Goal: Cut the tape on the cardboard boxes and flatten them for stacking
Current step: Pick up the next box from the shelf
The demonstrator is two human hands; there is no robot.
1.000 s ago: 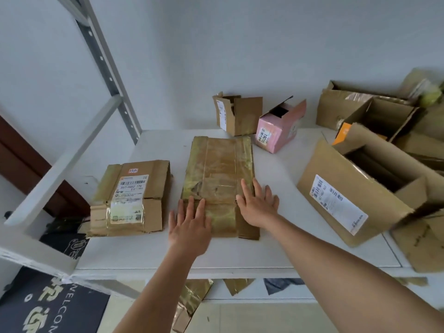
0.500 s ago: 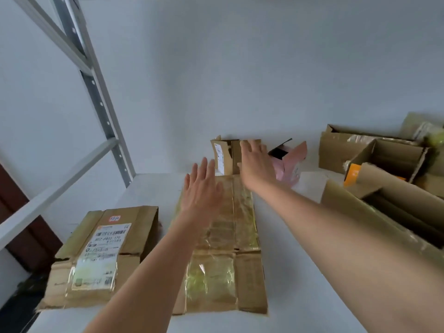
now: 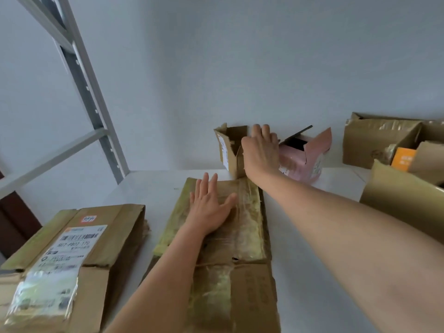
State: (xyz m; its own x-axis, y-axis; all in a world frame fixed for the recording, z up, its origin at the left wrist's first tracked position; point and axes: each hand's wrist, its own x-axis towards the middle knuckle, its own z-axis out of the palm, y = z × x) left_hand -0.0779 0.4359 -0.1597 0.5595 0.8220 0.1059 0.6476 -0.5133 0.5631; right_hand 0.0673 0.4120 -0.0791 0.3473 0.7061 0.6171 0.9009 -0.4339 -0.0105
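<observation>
The right hand curls its grip over the top edge of the small open cardboard box at the tabletop's back, light and easily crushed, while the left hand presses flat, fingers spread, on the flattened box

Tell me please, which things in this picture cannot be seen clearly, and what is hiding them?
- Head view: the right hand covers the near side of the small brown box; whether its fingers grip the rim is unclear.
- The pink box is partly behind that hand.
- The label on the left flattened box is blurred; small print unreadable.
- The open boxes at right are cut by the frame edge.
</observation>
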